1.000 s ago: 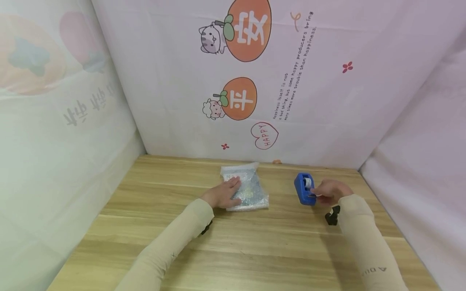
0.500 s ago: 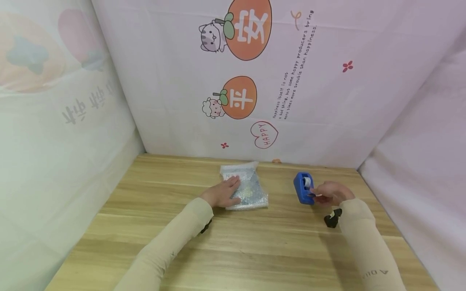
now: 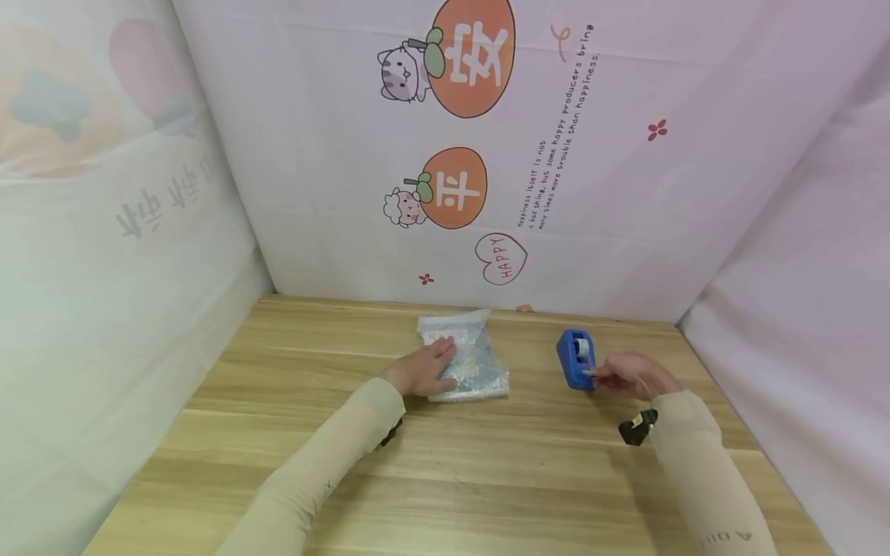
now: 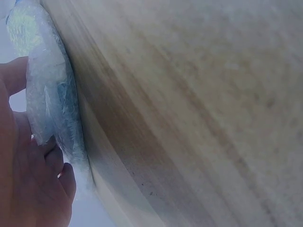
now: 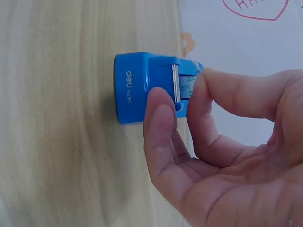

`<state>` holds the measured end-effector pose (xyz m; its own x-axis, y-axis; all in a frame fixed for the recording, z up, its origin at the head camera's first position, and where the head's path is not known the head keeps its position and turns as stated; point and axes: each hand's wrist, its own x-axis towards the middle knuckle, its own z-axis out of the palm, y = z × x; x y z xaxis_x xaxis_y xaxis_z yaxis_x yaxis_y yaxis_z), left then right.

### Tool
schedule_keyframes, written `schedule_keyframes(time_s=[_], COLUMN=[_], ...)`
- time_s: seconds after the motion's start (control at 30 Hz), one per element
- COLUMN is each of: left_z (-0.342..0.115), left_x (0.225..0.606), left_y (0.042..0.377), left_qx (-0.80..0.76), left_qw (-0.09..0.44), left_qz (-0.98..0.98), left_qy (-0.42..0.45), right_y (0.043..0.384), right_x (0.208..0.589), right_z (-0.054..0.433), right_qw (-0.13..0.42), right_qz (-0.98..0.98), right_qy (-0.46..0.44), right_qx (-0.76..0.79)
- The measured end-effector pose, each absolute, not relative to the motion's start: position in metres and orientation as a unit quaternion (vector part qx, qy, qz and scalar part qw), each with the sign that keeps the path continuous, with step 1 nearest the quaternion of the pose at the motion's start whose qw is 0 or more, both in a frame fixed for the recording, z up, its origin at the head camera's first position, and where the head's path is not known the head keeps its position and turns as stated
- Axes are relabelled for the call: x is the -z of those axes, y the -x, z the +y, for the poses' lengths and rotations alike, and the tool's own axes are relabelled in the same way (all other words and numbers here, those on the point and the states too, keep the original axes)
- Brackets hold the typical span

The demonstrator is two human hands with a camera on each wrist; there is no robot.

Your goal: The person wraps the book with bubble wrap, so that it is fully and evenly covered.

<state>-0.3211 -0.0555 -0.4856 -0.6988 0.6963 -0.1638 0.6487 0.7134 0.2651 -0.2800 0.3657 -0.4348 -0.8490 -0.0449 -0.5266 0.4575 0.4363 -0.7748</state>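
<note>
A flat package in bubble wrap (image 3: 480, 371) lies on the table towards the back, bluish inside with a yellowish patch. My left hand (image 3: 420, 372) rests on its left part with fingers extended; the left wrist view shows the wrap (image 4: 49, 90) close by the fingers. To the right stands a blue tape dispenser (image 3: 572, 363), its white roll (image 3: 582, 349) seated inside. My right hand (image 3: 629, 374) is at the dispenser's near end. In the right wrist view, thumb and forefinger pinch clear tape (image 5: 195, 65) above the cutter (image 5: 176, 84), while other fingers overlap the dispenser's front.
The wood-grain table (image 3: 445, 479) spreads in front of both arms. A printed white cloth (image 3: 334, 193) stands up behind the table, with more cloth along the left and right sides. A small black device (image 3: 638, 427) sits at the right wrist.
My right hand has shifted slightly towards me and away from the dispenser. The left hand and the package hold their places; the head view has turned a little.
</note>
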Motion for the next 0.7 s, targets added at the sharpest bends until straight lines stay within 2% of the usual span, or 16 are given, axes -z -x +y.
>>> schedule_keyframes(time_s=[0.37,0.7], left_z=[-0.056,-0.057], left_x=[0.484,0.486], left_y=[0.321,0.321], left_qx=[-0.096,-0.090], left_qw=[0.119,0.120], left_qz=[0.916,0.916], left_qy=[-0.371,-0.372], right_y=[0.267,0.256], right_x=[0.438,0.450], right_z=[0.368,0.378], right_qw=[0.215,0.235], right_qz=[0.782,0.808], right_qy=[-0.127,-0.043], right_qx=[0.571,0.539])
